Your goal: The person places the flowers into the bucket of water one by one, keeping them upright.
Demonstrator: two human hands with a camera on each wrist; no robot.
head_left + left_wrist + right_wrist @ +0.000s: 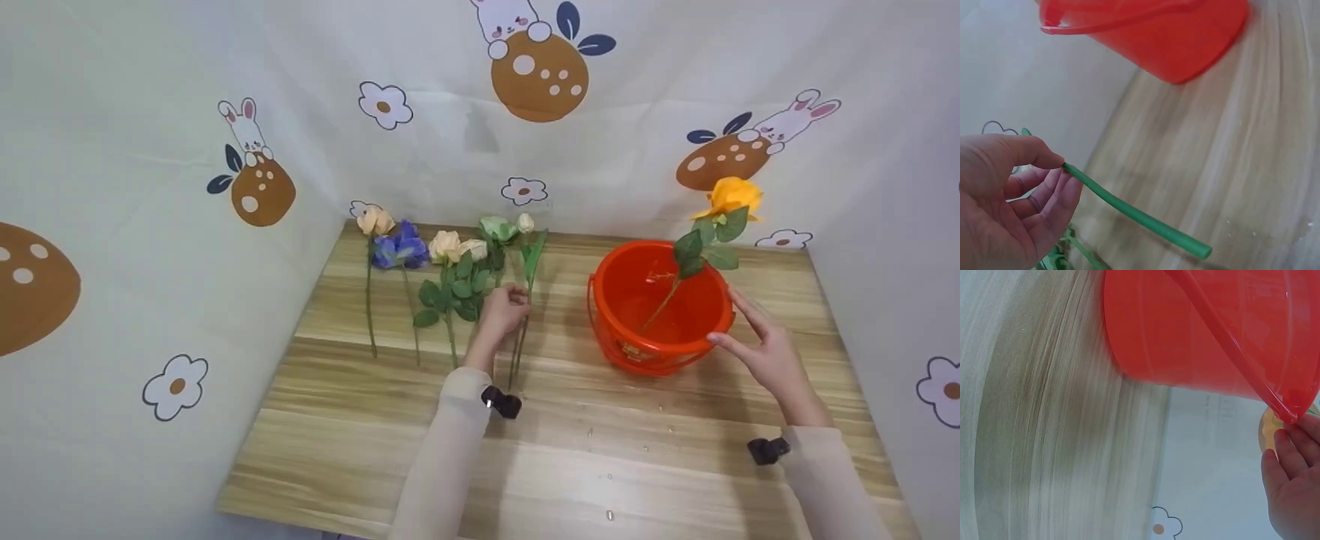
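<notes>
My left hand (506, 309) pinches the green stem (1137, 214) of a white tulip (526, 223) between thumb and fingers, and the stem's cut end points away from the palm. Over on the right, my right hand (769, 356) touches the red bucket (660, 360) at its rim, thumb in front and fingers along the outer side, all fairly straight. Standing in the bucket is a yellow rose (733, 196), leaning right with its bloom above the rim. Close by the left hand lie a pale green flower (498, 229) and a cream rose (445, 246) with leafy stems.
Farther left on the wooden table (337, 420) lie a purple flower (403, 246) and a peach rose (375, 220). The bucket's handle (1230, 343) hangs down its side. Patterned cloth (435, 157) stands behind and beside the table. Small droplets dot the front.
</notes>
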